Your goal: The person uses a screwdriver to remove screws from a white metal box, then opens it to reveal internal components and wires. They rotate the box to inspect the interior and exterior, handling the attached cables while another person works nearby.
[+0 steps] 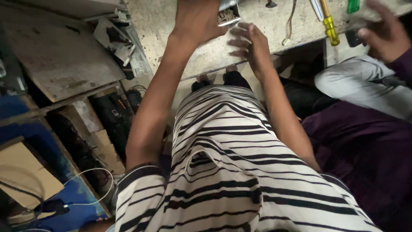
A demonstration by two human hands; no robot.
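Observation:
My left hand (196, 18) reaches up to the worn workbench (171, 25) at the top of the view and grips a small silvery box-like part (227, 15) with brownish contents; its top is cut off by the frame edge. My right hand (251, 43) hovers just right of and below that part, fingers spread and curled toward it, holding nothing I can see. Below both arms hangs my black-and-white striped shirt (227, 172).
A yellow-handled screwdriver (330, 28), a green-handled tool (352, 5) and loose wires (289, 25) lie on the bench at right. Another person's hand (386, 34) in a purple sleeve reaches in at top right. Boards, cardboard (25, 172) and a white cable (92, 184) crowd the left.

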